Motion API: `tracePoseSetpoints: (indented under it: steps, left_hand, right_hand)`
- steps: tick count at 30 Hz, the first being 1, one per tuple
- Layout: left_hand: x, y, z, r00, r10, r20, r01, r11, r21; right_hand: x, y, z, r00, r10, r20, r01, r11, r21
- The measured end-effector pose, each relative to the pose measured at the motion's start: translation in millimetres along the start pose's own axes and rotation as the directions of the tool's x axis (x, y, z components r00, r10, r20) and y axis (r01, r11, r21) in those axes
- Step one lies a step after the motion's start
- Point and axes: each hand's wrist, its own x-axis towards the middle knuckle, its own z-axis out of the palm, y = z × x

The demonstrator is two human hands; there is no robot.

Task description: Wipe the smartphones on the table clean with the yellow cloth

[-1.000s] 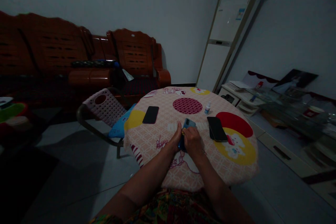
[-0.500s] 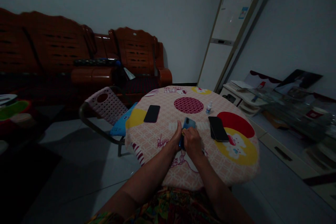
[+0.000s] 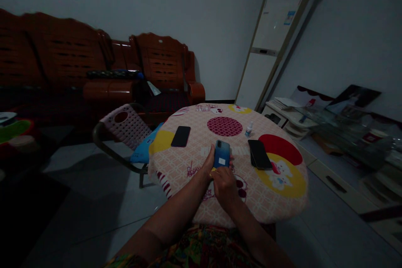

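Since earlier frame, blue phone (image 3: 221,155) raised upright; left hand (image 3: 210,162) holds it, right hand (image 3: 222,181) pinches lower edge above table (image 3: 282,205); wiping step, next needs steady grip.

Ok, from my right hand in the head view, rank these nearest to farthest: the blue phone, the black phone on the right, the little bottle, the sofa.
1. blue phone: touching the right hand
2. right black phone: to its right
3. bottle: farther back, right
4. sofa: across the room, left

Around the hands, bare cloth lies open at six o'clock; black phones (image 3: 181,136) (image 3: 259,154) block ten and three o'clock.
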Motion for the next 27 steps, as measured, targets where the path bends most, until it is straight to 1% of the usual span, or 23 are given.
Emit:
tracePoseSetpoints:
  steps: [5, 9, 13, 16, 19, 22, 25, 27]
  left_hand:
    - [-2, 1, 0.1, 1.000, -0.028, -0.004, 0.028, 0.999, -0.044]
    - [-3, 2, 1.7, 1.000, -0.008, -0.012, 0.008, 0.997, -0.074]
    - [-4, 3, 3.5, 1.000, -0.020, -0.023, 0.018, 0.997, -0.080]
    - [-7, 4, 5.1, 0.999, -0.034, -0.031, 0.032, 0.997, -0.075]
    - [-11, 6, 9.1, 0.997, -0.025, -0.076, 0.021, 0.998, -0.061]
    - [-16, 9, 16.1, 0.992, -0.012, -0.125, 0.007, 0.999, -0.043]
    - [-22, 11, 23.3, 0.991, -0.006, -0.134, -0.001, 0.999, -0.050]
    - [-26, 10, 26.1, 0.990, -0.007, -0.140, -0.001, 0.998, -0.057]
  right_hand:
    - [0, 4, -6, 0.999, 0.025, -0.033, -0.026, 0.999, -0.018]
    - [-4, 14, -14, 0.997, 0.066, -0.038, -0.068, 0.997, -0.039]
    - [-9, 25, -19, 0.993, 0.113, -0.046, -0.113, 0.994, 0.002]
    - [-9, 32, -20, 0.988, 0.149, -0.028, -0.149, 0.989, 0.014]
    - [-5, 36, -21, 0.985, 0.174, -0.010, -0.174, 0.985, -0.002]
    - [4, 39, -21, 0.986, 0.165, -0.011, -0.165, 0.986, -0.006]
    - [14, 40, -20, 0.985, 0.170, -0.034, -0.171, 0.985, -0.027]
    - [20, 40, -18, 0.984, 0.177, -0.022, -0.178, 0.983, -0.052]
